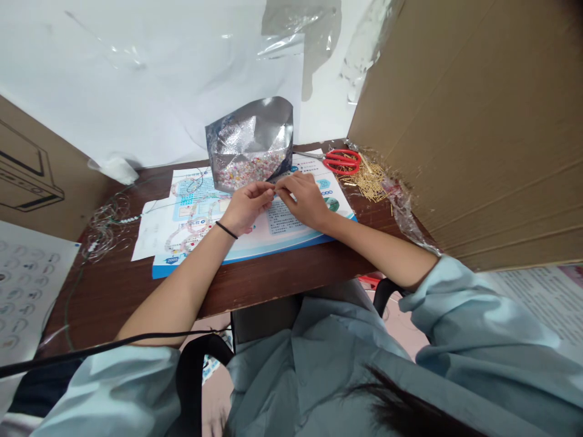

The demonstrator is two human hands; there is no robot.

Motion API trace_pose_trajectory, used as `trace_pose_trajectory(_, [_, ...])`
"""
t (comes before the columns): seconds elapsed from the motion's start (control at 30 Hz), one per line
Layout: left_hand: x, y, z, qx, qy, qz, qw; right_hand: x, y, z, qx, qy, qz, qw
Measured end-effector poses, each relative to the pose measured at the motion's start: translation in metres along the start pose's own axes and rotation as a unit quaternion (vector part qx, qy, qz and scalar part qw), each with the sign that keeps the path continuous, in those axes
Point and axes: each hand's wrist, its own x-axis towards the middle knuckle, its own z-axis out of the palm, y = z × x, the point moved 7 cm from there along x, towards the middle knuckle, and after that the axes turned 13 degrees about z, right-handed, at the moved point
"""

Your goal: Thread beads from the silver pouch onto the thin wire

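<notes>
My left hand (249, 205) and my right hand (306, 197) meet above a printed sheet (291, 243) on the table. The fingers of both are pinched together, tip to tip; whatever they hold is too small to make out. Just behind them a silver pouch (255, 136) stands open, with many small colourful beads (248, 172) inside. Left of my left hand, looped strands of beads (182, 240) appear on the sheet; I cannot tell whether they are real or printed. A black band circles my left wrist.
Red-handled scissors (341, 161) lie at the back right, by a pile of thin gold-coloured pieces (371, 181). Tangled clear cord (107, 227) covers the table's left side. Cardboard (478, 121) walls in the right, and a box (36, 170) the left. A black cable (136, 338) crosses my left arm.
</notes>
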Motion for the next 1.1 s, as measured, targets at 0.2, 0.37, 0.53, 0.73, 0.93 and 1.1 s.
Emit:
trace_pose_trajectory(0.2, [0.0002,-0.0004,-0.0002,-0.004,-0.003,-0.002,1.0,-0.0001,0.0013,-0.0004,0.001,0.009,0.008,1.0])
trace_pose_trajectory(0.37, [0.0004,-0.0013,-0.001,0.003,-0.007,0.0,1.0,0.0001,0.0029,-0.0003,0.006,0.011,0.014,1.0])
trace_pose_trajectory(0.53, [0.0001,-0.0005,0.0001,-0.002,-0.002,0.0,1.0,0.0,0.003,0.0013,0.009,0.0,0.009,1.0])
trace_pose_trajectory(0.73, [-0.0007,0.0017,0.0012,0.005,0.0,0.005,1.0,0.0002,0.002,-0.0007,0.028,0.006,0.016,0.999])
trace_pose_trajectory(0.93, [-0.0003,0.001,0.0007,0.012,-0.003,0.017,1.0,0.0005,0.0032,-0.0034,0.042,0.018,0.024,0.999])
trace_pose_trajectory(1.1, [-0.0002,0.0005,-0.0005,0.023,-0.001,0.021,0.999,0.0006,0.0035,-0.0009,0.045,0.006,0.027,0.999])
